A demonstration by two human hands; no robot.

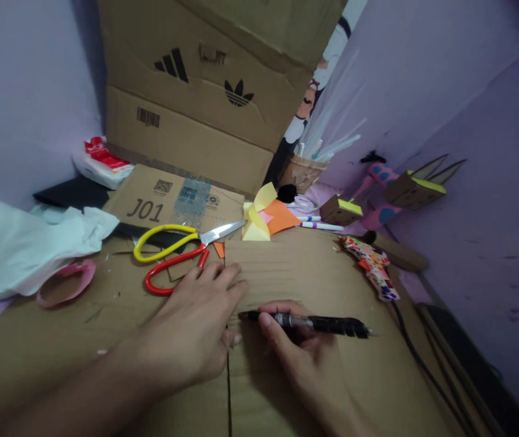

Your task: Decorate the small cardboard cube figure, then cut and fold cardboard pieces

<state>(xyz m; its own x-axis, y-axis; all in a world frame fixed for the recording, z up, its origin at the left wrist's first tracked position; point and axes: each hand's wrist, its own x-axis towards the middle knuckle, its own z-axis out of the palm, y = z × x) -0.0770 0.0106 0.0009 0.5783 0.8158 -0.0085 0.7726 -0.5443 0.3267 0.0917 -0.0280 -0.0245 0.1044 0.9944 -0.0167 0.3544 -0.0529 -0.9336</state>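
My right hand [307,358] is closed around a black pen [339,325], which lies nearly level with its tip pointing left, close to my left thumb. Whether the tip touches the cardboard I cannot tell. My left hand [202,321] rests with fingers apart on a cardboard piece [263,264], at its left edge. A dark line runs along that edge below the hand. Just beyond my left fingers lie open scissors [203,238] with one yellow and one red handle. Yellow and orange paper pieces [281,217] sit past the cardboard's far edge.
Upright at the back stands a large cardboard box [195,115], with a flat carton [145,194] before it. A white plastic bag [27,249] and pink tape ring [68,282] are left. A flower-patterned, corded tool [373,264], markers [320,226] and a cardboard tube [398,252] lie right.
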